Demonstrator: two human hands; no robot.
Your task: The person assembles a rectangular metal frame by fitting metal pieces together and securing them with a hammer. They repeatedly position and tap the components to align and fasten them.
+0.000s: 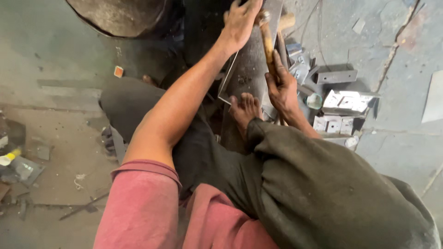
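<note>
I sit on the floor with a grey metal sheet (251,60) lying in front of me. My left hand (241,20) presses flat on its far end, fingers spread. My right hand (281,87) grips the wooden handle of a hammer (267,39), whose head rests on the sheet close to my left hand. My bare foot (244,110) holds down the near edge of the sheet. Dark trousers cover my knees, and a red sleeve is at the bottom.
Small bent metal brackets (341,108) and scraps lie in a pile to the right of the sheet. A large round dark vessel (120,16) stands at the top left. Metal offcuts (23,168) lie on the concrete floor at the left.
</note>
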